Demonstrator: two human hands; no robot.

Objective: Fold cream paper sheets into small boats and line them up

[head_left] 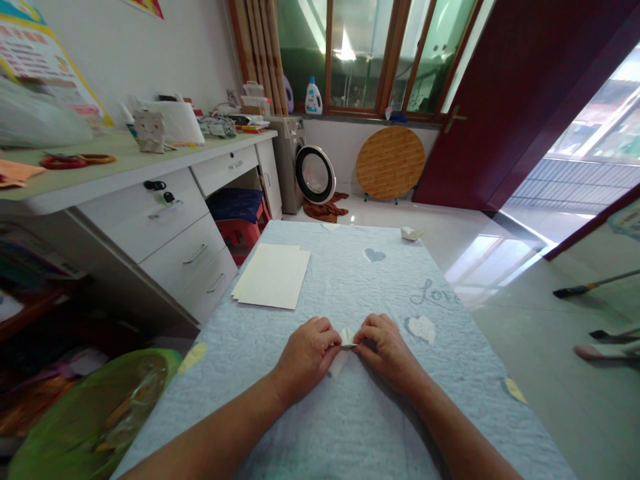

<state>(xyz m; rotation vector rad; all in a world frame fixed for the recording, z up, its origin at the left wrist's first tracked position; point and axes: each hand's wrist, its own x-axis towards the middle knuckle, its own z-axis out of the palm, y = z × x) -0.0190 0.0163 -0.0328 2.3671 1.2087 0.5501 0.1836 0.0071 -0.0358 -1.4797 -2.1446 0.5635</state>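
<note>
Between my two hands is a small piece of folded paper [347,337], pale cream, with a raised part in its middle. My left hand [313,347] pinches its left end between thumb and fingers. At the right end, my right hand [383,343] grips it the same way. Fingers cover both ends of the paper. Beyond my left hand lies a short stack of cream paper sheets [275,277], flat on the cloth. A small folded paper boat [411,233] rests at the far right corner of the table.
A light blue patterned cloth covers the table [350,413]. On the left stand a white desk [170,220] with drawers and a green-lined bin [90,413]. Farther back are a red stool [240,230], a washing machine [290,163] with its door ajar, and a round wooden board [390,162].
</note>
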